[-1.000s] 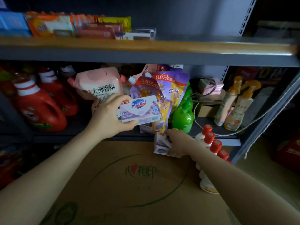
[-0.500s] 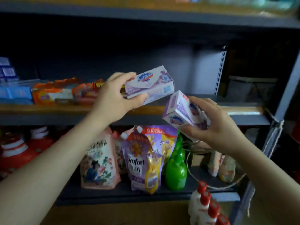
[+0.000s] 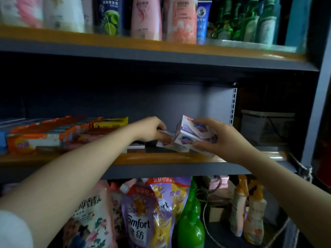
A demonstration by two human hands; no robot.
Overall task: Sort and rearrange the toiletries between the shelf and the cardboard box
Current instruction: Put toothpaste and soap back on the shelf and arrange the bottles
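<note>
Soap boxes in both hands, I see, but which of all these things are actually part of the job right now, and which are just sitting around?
In the job:
- left hand setting a soap box on the middle shelf
- right hand holding a second soap box

Sitting around:
- orange soap packs
- Comfort refill pouch
- green bottle
- shampoo bottles

Both hands have reached in, the left hand (image 3: 152, 128) pressing its soap box (image 3: 165, 136) onto the middle shelf (image 3: 161, 158) at frame centre, the right hand (image 3: 216, 138) bringing its soap box (image 3: 194, 138) alongside.
</note>
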